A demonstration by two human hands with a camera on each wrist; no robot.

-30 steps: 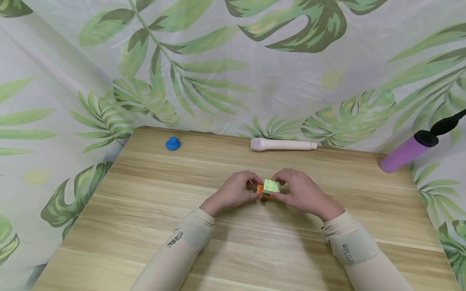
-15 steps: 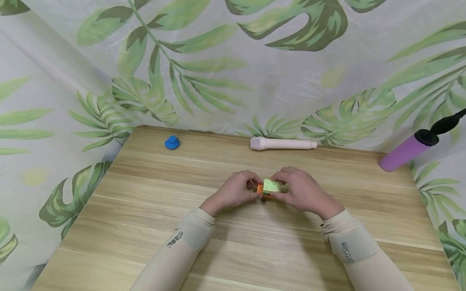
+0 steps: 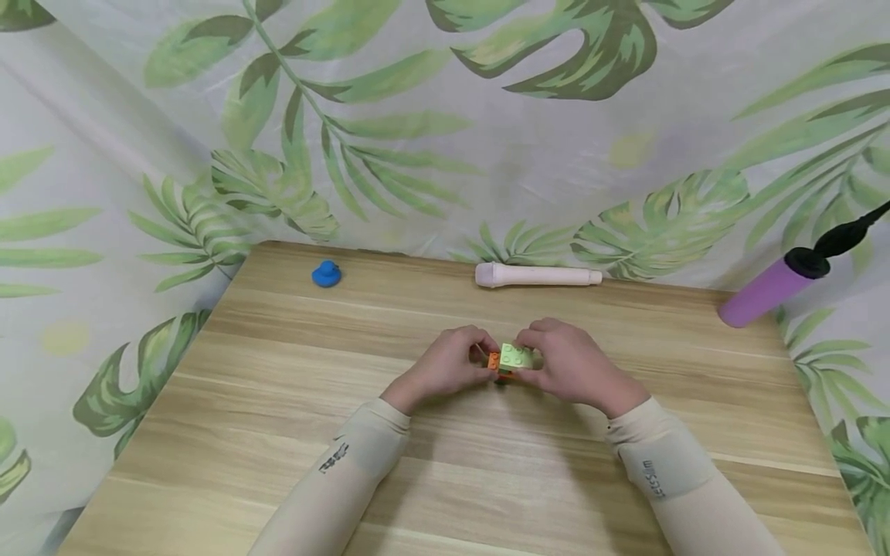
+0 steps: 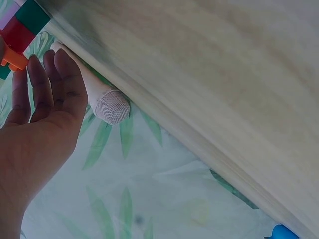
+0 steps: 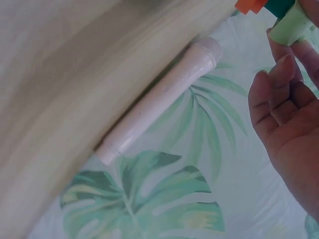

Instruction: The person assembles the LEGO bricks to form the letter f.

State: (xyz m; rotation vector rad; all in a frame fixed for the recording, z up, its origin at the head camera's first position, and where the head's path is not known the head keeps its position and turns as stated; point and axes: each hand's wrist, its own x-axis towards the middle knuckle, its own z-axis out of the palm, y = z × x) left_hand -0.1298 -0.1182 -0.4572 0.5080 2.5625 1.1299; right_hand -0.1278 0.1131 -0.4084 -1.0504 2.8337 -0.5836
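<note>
Near the table's middle, both hands hold a small stack of toy building bricks. My left hand (image 3: 452,361) pinches the orange brick (image 3: 494,361) at the stack's left side. A light green brick (image 3: 515,357) with round studs sits on top, and my right hand (image 3: 573,361) grips it between thumb and fingers. In the left wrist view, a red brick (image 4: 19,34) and a dark green brick (image 4: 33,16) show beside the orange one. A teal brick (image 5: 280,7) adjoins the light green brick in the right wrist view. Fingers hide part of the stack.
A pale pink microphone (image 3: 538,276) lies along the back edge of the wooden table (image 3: 292,432). The blue rubber duck (image 3: 326,273) sits at the back left. At the back right stands a purple cylinder with a black top (image 3: 765,292). Leaf-patterned cloth hangs behind.
The head view has shifted very slightly. Both hands stay on the bricks in nearly the same place, with only a slight movement of the right hand's fingers.
</note>
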